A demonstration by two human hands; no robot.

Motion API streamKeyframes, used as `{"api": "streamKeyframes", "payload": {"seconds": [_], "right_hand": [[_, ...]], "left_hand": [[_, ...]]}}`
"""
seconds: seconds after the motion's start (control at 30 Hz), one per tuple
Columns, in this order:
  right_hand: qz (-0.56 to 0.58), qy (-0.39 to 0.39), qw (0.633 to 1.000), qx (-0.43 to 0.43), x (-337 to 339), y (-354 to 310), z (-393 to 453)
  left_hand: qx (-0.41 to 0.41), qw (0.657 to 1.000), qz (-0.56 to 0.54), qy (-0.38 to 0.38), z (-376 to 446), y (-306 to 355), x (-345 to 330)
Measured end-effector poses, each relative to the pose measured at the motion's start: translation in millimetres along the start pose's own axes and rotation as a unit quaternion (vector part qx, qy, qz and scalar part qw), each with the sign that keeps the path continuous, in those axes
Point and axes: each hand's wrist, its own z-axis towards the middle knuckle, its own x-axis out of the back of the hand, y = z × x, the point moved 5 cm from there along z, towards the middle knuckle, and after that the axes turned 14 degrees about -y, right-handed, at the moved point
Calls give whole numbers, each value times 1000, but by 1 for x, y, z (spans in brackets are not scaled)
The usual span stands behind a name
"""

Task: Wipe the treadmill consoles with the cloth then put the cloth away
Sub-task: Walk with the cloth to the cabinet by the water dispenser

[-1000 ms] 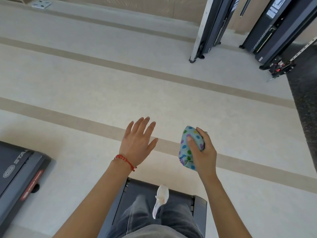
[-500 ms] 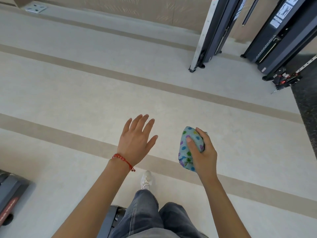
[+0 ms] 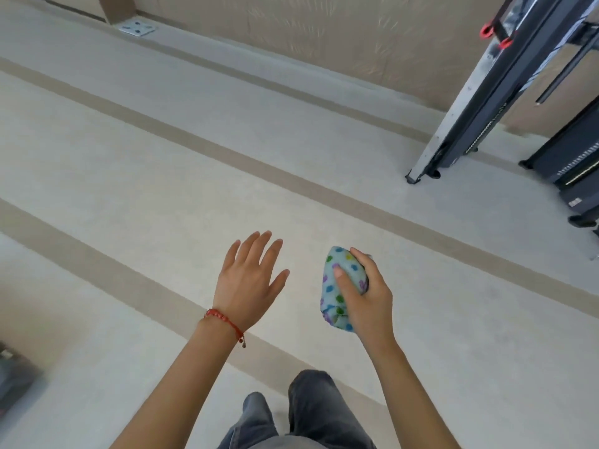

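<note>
Head view, right hand (image 3: 366,299) half covering balled cloth (image 3: 337,296) (treadmill edge (image 3: 16,374) blurred)

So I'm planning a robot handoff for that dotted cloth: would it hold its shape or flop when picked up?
Probably floppy: the cloth is bunched into a soft wad inside the right hand, its lower end puckered. It likely weighs little, since one hand holds it. The left hand is open and empty.
</note>
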Motion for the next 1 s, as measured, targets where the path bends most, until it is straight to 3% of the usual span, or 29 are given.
{"api": "streamKeyframes", "payload": {"seconds": [0.27, 0.53, 0.7, 0.77, 0.83, 1.0], "right_hand": [[-19, -113, 993, 37, -70, -26, 136], [-47, -303, 947, 97, -185, -83, 259], [-46, -404, 908, 103, -266, -104, 291], [-40, -403, 908, 105, -273, -108, 294], [-51, -465, 877, 107, -350, -117, 312], [-51, -493, 861, 116, -429, -136, 338]], "left_hand": [[125, 992, 2, 20, 48, -93, -4], [313, 949, -6, 48, 75, -195, 12], [417, 908, 3, 51, 60, -248, 23], [415, 908, 12, 54, 61, -257, 26], [482, 874, -5, 61, 46, -312, 24], [504, 861, 8, 71, 44, -385, 29]]}}
